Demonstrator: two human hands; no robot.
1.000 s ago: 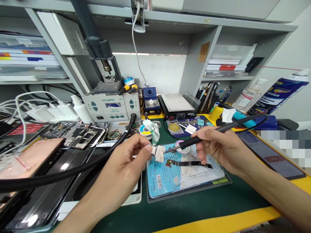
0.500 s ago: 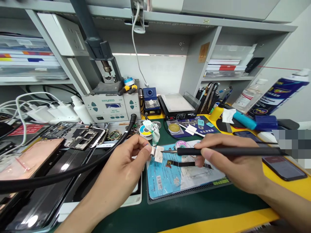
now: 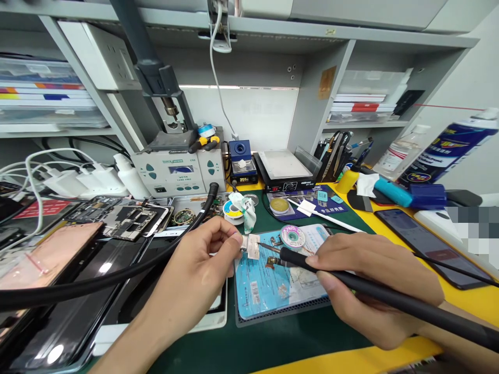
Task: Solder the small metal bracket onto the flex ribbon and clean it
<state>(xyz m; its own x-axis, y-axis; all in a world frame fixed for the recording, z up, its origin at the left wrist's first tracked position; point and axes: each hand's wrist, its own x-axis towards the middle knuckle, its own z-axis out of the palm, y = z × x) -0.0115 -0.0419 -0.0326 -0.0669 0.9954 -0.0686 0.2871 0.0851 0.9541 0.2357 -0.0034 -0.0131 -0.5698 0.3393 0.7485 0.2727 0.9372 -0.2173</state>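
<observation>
My left hand [image 3: 202,265] pinches a small white and metal part [image 3: 250,246] between thumb and fingertips, held just above the blue work mat [image 3: 268,285]. My right hand [image 3: 366,285] grips a black soldering iron [image 3: 351,283] like a pen, its handle running back over the wrist to the lower right. The iron's thin tip touches the small part from the right. A solder wick spool [image 3: 293,237] lies on the mat just behind the tip.
A rework station [image 3: 177,169] with a thick black hose [image 3: 128,270] stands at the back left, opened phones [image 3: 125,215] beside it. A small blue solder station [image 3: 242,162] and hot plate [image 3: 284,169] stand behind. A phone [image 3: 429,244] lies on the yellow edge at right.
My right hand has swung the soldering iron's handle down and toward me, from pointing up right to pointing lower right, and dropped nearer the mat. The left hand barely moved.
</observation>
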